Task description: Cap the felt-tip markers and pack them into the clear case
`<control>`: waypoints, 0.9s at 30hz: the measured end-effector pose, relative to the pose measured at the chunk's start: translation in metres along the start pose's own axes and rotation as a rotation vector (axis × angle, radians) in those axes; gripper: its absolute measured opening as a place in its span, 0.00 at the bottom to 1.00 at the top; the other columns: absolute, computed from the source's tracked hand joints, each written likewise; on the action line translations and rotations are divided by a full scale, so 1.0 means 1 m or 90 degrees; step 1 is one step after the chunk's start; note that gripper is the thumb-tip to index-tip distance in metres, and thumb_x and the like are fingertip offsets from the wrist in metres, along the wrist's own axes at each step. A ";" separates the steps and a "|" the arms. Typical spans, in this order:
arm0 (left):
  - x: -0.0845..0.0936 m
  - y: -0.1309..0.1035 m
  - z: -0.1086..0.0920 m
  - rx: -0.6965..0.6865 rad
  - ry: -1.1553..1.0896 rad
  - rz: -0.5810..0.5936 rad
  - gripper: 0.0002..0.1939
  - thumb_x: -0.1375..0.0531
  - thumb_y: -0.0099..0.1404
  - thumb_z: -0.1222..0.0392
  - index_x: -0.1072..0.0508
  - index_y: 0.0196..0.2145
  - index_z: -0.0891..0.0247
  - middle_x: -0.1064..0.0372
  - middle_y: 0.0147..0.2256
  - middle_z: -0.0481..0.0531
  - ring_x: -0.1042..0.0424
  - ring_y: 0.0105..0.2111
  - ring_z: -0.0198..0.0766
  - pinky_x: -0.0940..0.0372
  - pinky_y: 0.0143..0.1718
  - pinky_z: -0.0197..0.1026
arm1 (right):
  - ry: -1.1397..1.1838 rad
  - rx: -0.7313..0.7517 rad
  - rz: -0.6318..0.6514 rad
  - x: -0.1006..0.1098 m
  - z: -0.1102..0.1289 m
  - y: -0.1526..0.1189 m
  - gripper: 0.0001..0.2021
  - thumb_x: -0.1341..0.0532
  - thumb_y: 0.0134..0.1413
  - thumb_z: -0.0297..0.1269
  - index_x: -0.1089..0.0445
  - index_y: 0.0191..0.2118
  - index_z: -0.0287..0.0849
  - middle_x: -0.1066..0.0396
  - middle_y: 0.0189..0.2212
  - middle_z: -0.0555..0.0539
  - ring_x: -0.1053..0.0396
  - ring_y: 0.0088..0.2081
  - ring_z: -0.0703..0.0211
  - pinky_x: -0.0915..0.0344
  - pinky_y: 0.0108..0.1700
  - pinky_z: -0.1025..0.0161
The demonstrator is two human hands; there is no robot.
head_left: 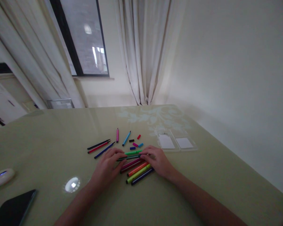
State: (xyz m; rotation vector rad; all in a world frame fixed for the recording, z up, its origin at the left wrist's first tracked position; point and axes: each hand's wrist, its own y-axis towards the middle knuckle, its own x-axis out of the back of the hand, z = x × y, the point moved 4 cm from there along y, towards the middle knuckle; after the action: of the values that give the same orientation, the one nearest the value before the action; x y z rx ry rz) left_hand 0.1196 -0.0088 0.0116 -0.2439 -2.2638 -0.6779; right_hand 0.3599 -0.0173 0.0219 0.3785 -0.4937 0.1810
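leaning over the table (108, 204), reaching past a slanting row of markers (138, 174), pinching a dark green marker (132, 157) with left hand (108, 164) and right hand (158, 160), both sets of fingertips closing on it near opposite ends; apparently working at one end, probably needing a straight, steady hold; facing a bright green marker (133, 153) just beyond, then loose caps (139, 137), uncapped markers (126, 138), an open clear case (175, 140).

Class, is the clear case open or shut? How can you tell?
Open: the clear case lies spread, its halves side by side, white paper in each.
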 end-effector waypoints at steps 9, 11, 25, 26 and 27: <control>-0.015 -0.003 -0.005 -0.017 0.032 0.101 0.14 0.42 0.72 0.60 0.20 0.50 0.53 0.21 0.50 0.55 0.24 0.50 0.49 0.34 0.54 0.51 | -0.098 0.043 -0.020 0.003 -0.020 0.031 0.13 0.42 0.70 0.34 0.20 0.51 0.45 0.20 0.49 0.41 0.25 0.51 0.50 0.32 0.58 0.51; -0.018 -0.003 -0.010 -0.024 0.018 0.131 0.13 0.43 0.73 0.60 0.19 0.48 0.53 0.21 0.48 0.54 0.24 0.49 0.48 0.34 0.52 0.49 | -0.133 0.041 0.000 -0.002 -0.022 0.035 0.14 0.42 0.69 0.32 0.20 0.51 0.44 0.20 0.49 0.41 0.26 0.52 0.50 0.33 0.58 0.51; -0.021 0.063 0.006 0.147 0.310 -0.003 0.11 0.43 0.71 0.62 0.20 0.38 0.63 0.24 0.44 0.63 0.24 0.45 0.51 0.32 0.47 0.47 | -0.290 -0.057 0.026 -0.001 -0.028 0.025 0.11 0.38 0.64 0.25 0.18 0.45 0.41 0.21 0.43 0.40 0.24 0.46 0.50 0.31 0.52 0.57; -0.022 0.065 0.006 0.155 0.315 0.000 0.10 0.42 0.70 0.62 0.21 0.36 0.63 0.24 0.42 0.62 0.24 0.43 0.50 0.32 0.45 0.46 | -0.293 -0.056 0.019 -0.001 -0.027 0.022 0.11 0.38 0.64 0.26 0.19 0.45 0.41 0.21 0.44 0.40 0.24 0.47 0.49 0.31 0.52 0.56; -0.022 0.067 0.007 0.162 0.317 0.001 0.10 0.42 0.70 0.62 0.21 0.34 0.62 0.23 0.40 0.60 0.23 0.42 0.49 0.33 0.44 0.45 | -0.292 -0.054 0.006 0.001 -0.025 0.019 0.10 0.38 0.64 0.26 0.19 0.46 0.41 0.22 0.44 0.39 0.25 0.47 0.48 0.31 0.53 0.56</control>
State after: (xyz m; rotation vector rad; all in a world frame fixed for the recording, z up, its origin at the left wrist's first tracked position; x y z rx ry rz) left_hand 0.1551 0.0514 0.0186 0.0463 -1.8422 -0.3873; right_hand 0.3660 0.0102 0.0081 0.3350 -0.9519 0.0808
